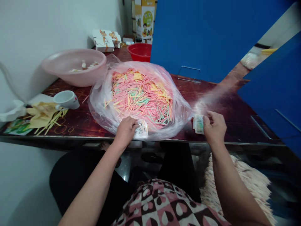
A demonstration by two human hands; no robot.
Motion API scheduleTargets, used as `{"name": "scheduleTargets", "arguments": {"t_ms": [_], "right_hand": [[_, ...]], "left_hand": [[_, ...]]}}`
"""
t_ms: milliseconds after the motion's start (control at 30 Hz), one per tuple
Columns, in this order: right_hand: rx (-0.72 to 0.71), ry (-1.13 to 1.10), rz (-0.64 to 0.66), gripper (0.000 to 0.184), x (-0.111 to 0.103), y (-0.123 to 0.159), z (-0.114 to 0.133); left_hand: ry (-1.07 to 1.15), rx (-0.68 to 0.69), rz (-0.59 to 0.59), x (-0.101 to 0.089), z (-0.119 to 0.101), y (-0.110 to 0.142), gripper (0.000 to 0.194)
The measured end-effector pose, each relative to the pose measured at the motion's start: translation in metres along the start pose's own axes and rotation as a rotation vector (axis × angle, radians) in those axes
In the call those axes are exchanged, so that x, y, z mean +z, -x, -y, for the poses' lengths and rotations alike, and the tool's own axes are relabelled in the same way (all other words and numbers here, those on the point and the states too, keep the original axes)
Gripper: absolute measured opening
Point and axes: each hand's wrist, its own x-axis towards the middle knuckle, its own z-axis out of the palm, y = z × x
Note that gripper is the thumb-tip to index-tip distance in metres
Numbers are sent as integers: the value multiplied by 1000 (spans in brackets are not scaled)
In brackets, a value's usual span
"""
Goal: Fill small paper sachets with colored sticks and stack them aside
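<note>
A clear plastic bag (pixel 182 108) lies wide open on the dark table, filled with short thin sticks (pixel 143 100) in pink, yellow and green. At the bag's front edge, my left hand (pixel 126 131) is closed on a small white printed packet (pixel 142 129), pinched between thumb and fingers. My right hand (pixel 215 127), to the right of the bag, has its thumb and fingers closed at the right edge of a small stack of printed packets (pixel 198 124). The stack is at the table's front; whether it rests on the surface I cannot tell.
Behind the bag on the left stands a pink basin (pixel 75 67) with small pieces inside. A white mug (pixel 67 99) and yellow paper (pixel 44 111) with loose sticks are further left. A red basin (pixel 140 51) and blue panels (pixel 199 40) stand at the back. A pale pile (pixel 246 182) sits below, right.
</note>
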Motion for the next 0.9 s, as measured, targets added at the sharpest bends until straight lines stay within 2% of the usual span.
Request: {"name": "scheduleTargets", "arguments": {"t_ms": [67, 200, 300, 367, 433, 533, 600, 700, 800, 900], "right_hand": [[-11, -169, 67, 38, 3, 5, 31], [-33, -536, 414, 36, 21, 20, 109], [-114, -595, 582, 41, 37, 25, 158], [-132, -602, 664, 41, 46, 26, 179], [-83, -653, 754, 41, 54, 28, 189], [102, -826, 810, 42, 59, 30, 187], [202, -901, 773, 39, 59, 30, 181], [230, -922, 744, 35, 55, 28, 176], [234, -985, 787, 33, 54, 27, 178], [230, -970, 791, 33, 57, 30, 179]], "left_hand": [[59, -25, -31, 0, 2, 0, 9], [104, 7, -142, -5, 0, 3, 13], [-12, 133, -269, -10, -11, 5, 12], [-82, 225, -351, -12, -21, 5, 12], [-105, 286, -391, -11, -30, 6, 13], [0, 279, -357, -11, -36, 4, 10], [193, 182, -299, -13, -37, 2, 24], [561, -82, -153, -17, -40, -1, 55], [784, -273, -76, -19, -45, -4, 56], [845, -330, -101, -17, -48, -6, 47]]}}
